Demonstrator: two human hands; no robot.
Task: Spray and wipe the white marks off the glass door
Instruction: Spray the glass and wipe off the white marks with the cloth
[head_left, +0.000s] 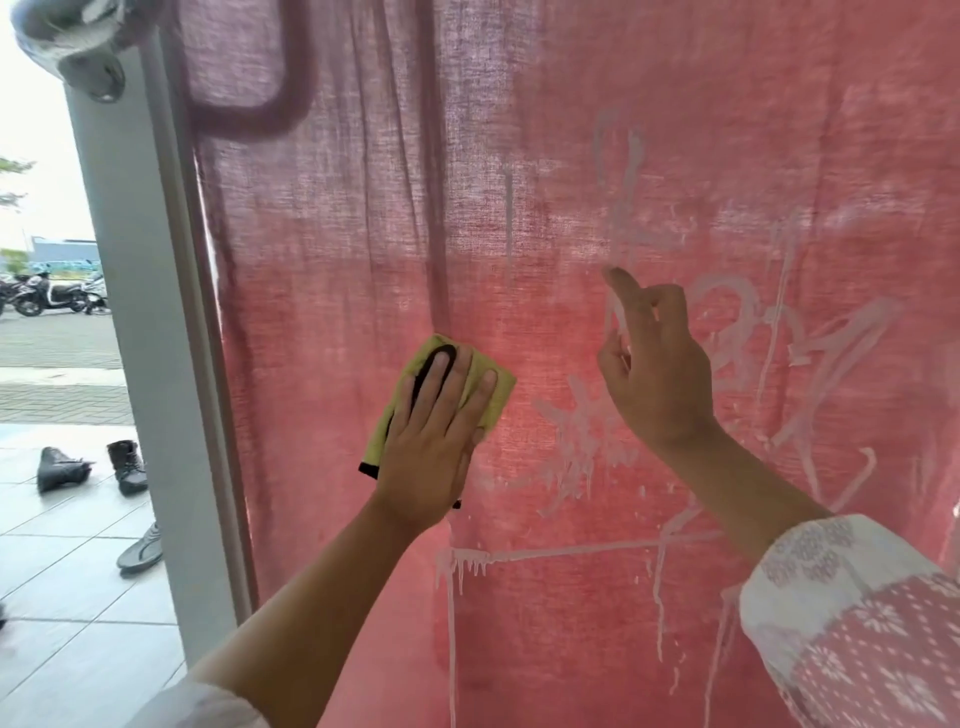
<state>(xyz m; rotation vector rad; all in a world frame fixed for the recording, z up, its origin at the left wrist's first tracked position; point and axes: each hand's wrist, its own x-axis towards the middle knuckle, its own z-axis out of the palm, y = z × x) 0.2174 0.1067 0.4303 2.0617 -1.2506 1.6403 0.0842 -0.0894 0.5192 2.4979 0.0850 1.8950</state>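
Nearest the camera, a patterned sleeve (852, 623) covers the right forearm. Beyond it, the right hand (654, 374) is raised with its forefinger stretched up to the white marks (727, 332). The other fingers are bent loosely and hold nothing I can see; whether the fingertip touches the glass I cannot tell. The left hand (436, 431) lies flat, fingers straight and slightly spread, pressing a yellow cloth (501, 397) against the glass door (337, 519), left of the scrawl. The marks fill the pane's right half, wet and dripping in thin runs, over a pink curtain (363, 208) hanging behind the glass. No spray bottle is in view. Since the cloth is only pinned by the palm, a fast stroke could let it slide free, and wiping through the runny paint may smear it onto the clean left side. Farther off stand the door frame (130, 312), shoes (124, 467) and parked motorbikes (47, 296).
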